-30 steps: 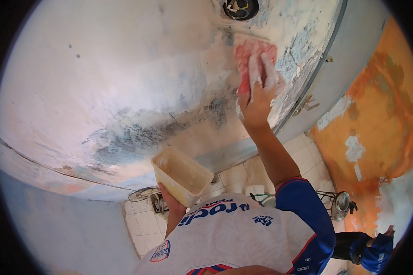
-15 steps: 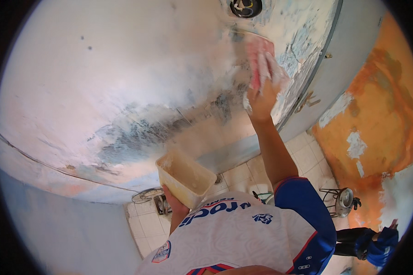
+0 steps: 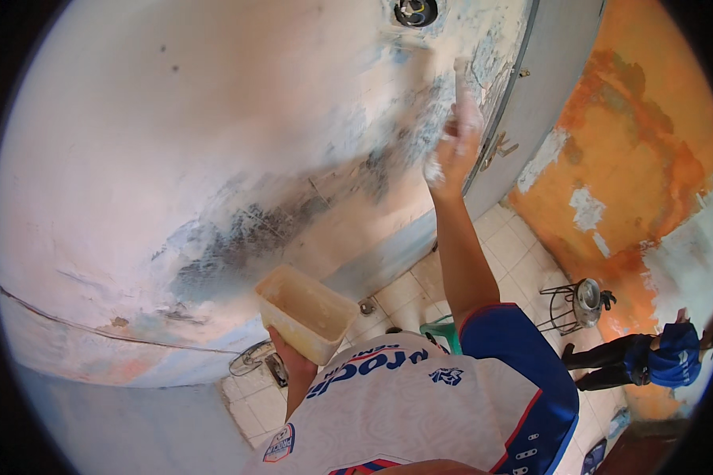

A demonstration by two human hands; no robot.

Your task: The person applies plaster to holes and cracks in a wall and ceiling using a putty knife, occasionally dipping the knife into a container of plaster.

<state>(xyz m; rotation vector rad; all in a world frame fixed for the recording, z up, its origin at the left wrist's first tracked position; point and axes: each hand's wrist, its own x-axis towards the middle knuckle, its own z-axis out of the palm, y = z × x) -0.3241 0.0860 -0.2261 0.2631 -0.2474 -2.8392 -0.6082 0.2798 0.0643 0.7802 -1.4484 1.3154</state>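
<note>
My left hand grips a cream rectangular plastic tub from below and its near side. Pale residue coats the inside of the tub, which is held tilted in front of my chest. Up at the wall, my stretched-out right hand is closed and smeared with white paste. It holds a flat reddish spreader, now seen nearly edge-on and blurred by motion. Beside that hand, the wall has dark, rough bluish patches among smooth pale areas. Whether the spreader touches the wall is hard to tell.
A round recessed box with wires sits high in the wall. A grey door stands to the right, before an orange patched wall. A metal stand and a person in blue are at the right. A cable runs low along the wall.
The spreader has turned from its broad face to nearly edge-on in my right hand. My view has shifted slightly right; the tub stays in my left hand.
</note>
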